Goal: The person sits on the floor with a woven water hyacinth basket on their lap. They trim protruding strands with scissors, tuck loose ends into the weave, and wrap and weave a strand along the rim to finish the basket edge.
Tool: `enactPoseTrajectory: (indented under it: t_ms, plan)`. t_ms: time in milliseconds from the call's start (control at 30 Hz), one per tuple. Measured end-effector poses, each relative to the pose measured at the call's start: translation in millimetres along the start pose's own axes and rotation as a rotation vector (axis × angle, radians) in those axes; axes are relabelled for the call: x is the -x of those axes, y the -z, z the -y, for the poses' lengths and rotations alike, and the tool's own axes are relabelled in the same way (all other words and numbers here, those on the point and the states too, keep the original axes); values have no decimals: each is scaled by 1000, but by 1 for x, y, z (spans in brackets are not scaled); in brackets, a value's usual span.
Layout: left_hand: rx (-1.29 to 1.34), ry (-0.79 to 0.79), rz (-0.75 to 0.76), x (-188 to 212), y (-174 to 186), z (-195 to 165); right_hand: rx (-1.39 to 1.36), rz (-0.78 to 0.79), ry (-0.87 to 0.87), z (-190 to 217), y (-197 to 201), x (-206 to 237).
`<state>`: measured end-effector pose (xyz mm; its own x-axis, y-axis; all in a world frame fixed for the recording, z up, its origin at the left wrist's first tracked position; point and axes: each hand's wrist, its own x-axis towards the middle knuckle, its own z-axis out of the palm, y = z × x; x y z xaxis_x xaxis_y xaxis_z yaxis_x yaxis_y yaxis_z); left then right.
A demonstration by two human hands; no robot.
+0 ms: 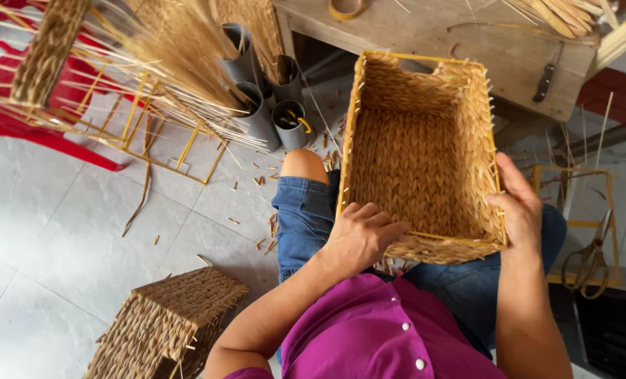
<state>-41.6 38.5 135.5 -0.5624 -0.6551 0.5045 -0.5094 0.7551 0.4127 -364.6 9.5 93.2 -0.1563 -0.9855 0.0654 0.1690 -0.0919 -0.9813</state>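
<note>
basket (419,158), woven and rectangular with a yellow frame, rests on the person's lap below the desk (460,42); left hand (360,237) grips its near rim with fingers curled, right hand (520,205) clasps its right corner; scissors (588,261) lie just right

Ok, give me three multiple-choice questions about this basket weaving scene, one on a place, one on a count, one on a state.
1. Where does the woven basket rest?
A. on the person's lap
B. on the floor
C. on the table

2. How many grey tubes stand on the floor?
A. one
B. four
C. seven

3. What is the left hand doing?
A. hanging free
B. holding scissors
C. gripping the basket's near rim

Answers: 1 A, it lies over the jeans. 2 B, four are clustered together. 3 C, fingers curl over the rim; the right hand holds the side.
</note>
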Motion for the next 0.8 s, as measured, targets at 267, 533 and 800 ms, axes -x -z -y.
enactPoseTrajectory:
  t_ms: [267, 533, 800]
  plan:
    - [59, 60, 61, -21, -13, 13, 34, 48, -7, -20, 14, -40]
    - [213, 61, 158, -32, -20, 23, 172, 22, -106, -32, 22, -43]
    - [585, 598, -369, -22, -5, 87, 393, 99, -197, -7, 64, -93]
